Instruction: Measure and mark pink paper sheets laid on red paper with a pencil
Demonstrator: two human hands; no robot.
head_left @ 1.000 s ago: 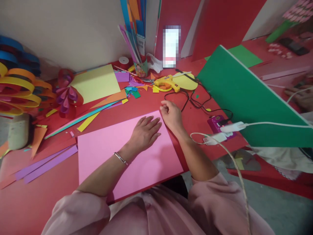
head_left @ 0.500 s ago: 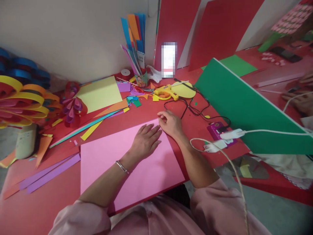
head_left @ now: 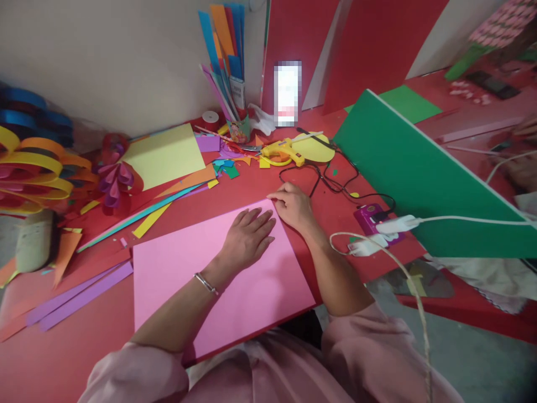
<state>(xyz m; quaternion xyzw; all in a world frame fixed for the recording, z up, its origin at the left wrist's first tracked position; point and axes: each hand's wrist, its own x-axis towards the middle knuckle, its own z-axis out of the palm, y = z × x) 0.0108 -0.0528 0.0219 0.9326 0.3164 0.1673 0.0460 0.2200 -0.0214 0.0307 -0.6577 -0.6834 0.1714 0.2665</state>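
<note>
The pink rectangular paper sheet [head_left: 172, 274] lies at the near edge of the red desk [head_left: 239, 193], longer left-to-right. The left hand [head_left: 246, 236] rests flat on it; the right hand [head_left: 293, 207] curls at its far-right corner, grip unclear.

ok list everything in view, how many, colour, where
Pink sheet: 1, pink, front centre
Yellow sheet: 1, pale yellow, left
Purple strips: 2, purple, left
Paper scraps: many, mixed, left, centre
Looped paper pieces: several, multicoloured, left
Cup of strips: 1, patterned, back
Spool: 1, white, back
Scissors: 1, grey, centre
Glue gun: 1, yellow, centre
Blurred rectangle: 1, white, back
Panels: 2, red, back
Board: 1, green, right
Adapter: 1, purple, right
Plugs: 2, white, right
Table: 1, red, underneath
Co-worker's hand: at least 1, blurred, right edge
Bracelet: 1, silver, left wrist
Left hand: 1, bare, on pink sheet
Right hand: 1, bare, sheet's far right corner
</note>
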